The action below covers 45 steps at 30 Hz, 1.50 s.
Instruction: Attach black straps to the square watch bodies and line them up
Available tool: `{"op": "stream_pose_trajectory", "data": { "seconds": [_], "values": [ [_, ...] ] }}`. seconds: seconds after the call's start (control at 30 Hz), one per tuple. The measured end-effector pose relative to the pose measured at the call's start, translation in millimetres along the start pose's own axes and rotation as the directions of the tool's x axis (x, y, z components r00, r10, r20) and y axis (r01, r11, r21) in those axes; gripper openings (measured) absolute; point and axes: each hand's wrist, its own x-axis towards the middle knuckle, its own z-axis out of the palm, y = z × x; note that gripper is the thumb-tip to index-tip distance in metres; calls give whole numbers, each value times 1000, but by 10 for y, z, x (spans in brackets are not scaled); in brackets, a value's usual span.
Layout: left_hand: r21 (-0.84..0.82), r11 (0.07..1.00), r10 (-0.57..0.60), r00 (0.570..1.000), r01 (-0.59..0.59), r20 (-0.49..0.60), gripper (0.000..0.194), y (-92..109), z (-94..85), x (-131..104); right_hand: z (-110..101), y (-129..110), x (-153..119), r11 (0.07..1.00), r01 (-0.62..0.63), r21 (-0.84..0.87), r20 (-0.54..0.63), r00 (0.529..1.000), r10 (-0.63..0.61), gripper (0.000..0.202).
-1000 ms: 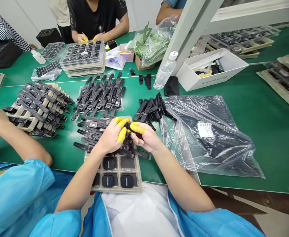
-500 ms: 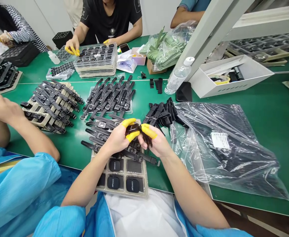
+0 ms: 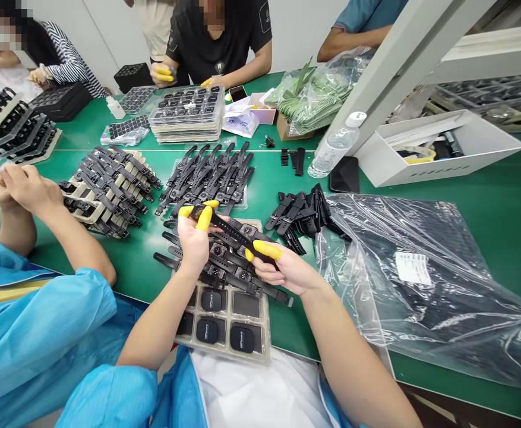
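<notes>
A black smartwatch (image 3: 201,213) is pinched in the yellow-covered fingertips of my left hand (image 3: 193,238). Its black watch strap (image 3: 232,230) stretches down and right to my right hand (image 3: 289,267), which grips the far end between yellow-covered thumb and fingers. Beneath both hands lies a beige tray (image 3: 260,351). Several strapped watches (image 3: 245,274) lie across its upper part, and square black watch bodies (image 3: 242,339) sit in the compartments nearest me. A pile of loose black straps (image 3: 298,211) is just beyond my right hand.
More strapped watches (image 3: 209,178) lie on a tray ahead, and stacked watch trays (image 3: 109,190) stand left. A plastic bag (image 3: 438,285) covers the right side, with a water bottle (image 3: 338,145) and white box (image 3: 442,151) behind it. A co-worker's hands (image 3: 31,190) are at left.
My hands were close together around the watch. They have moved apart, the left up and left, and the strap is now drawn out straight between them. The view shifted slightly.
</notes>
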Motion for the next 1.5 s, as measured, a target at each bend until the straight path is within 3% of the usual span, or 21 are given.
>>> {"op": "stream_pose_trajectory", "data": {
  "seconds": [0.1, 0.17, 0.23, 0.3, 0.37, 0.5, 0.57, 0.67, 0.87, 1.13, 1.33, 1.5],
  "values": [
    [-36, 998, 36, 989, -42, -143, 53, 53, -84, 124, -20, -31, -23, 998, 21, -60, -53, 998, -24, 37],
    [-22, 1000, -3, 992, 0, -128, 52, 38, -108, 140, -14, -49, -26, 989, 129, -70, -129, 982, -138, 37],
    [40, 992, -124, 991, 122, 50, 50, -28, -95, 93, 14, -54, -15, 958, 276, -77, -211, 935, -287, 40],
    [175, 967, -233, 925, 187, 300, 45, -123, -58, 10, 59, -37, 9, 934, 349, -79, -242, 902, -357, 41],
    [315, 947, -214, 844, 56, 491, 39, -211, -25, -64, 99, 1, 45, 940, 335, -71, -218, 914, -342, 41],
    [348, 832, 64, 699, -431, 712, 48, -258, -29, -94, 117, 94, 116, 959, 272, -83, -160, 946, -282, 41],
    [304, 784, 127, 620, -541, 775, 58, -230, -52, -74, 98, 123, 133, 961, 264, -88, -146, 950, -274, 38],
    [273, 756, 143, 558, -595, 818, 64, -192, -82, -52, 65, 136, 133, 957, 274, -95, -116, 952, -284, 35],
    [230, 727, 183, 505, -647, 843, 62, -200, -97, -52, 65, 115, 128, 954, 289, -75, -102, 950, -295, 36],
    [256, 750, 181, 562, -610, 807, 45, -182, -52, -105, 143, 113, 135, 942, 326, 82, -108, 942, -317, 34],
    [328, 599, 179, 522, -730, 834, 48, -165, -46, -128, 150, 81, 107, 927, 323, 192, -114, 945, -306, 34],
    [275, 590, 182, 457, -759, 870, 49, -13, -21, -166, 146, 60, 78, 925, 331, 187, -89, 943, -319, 36]
  ]
}}
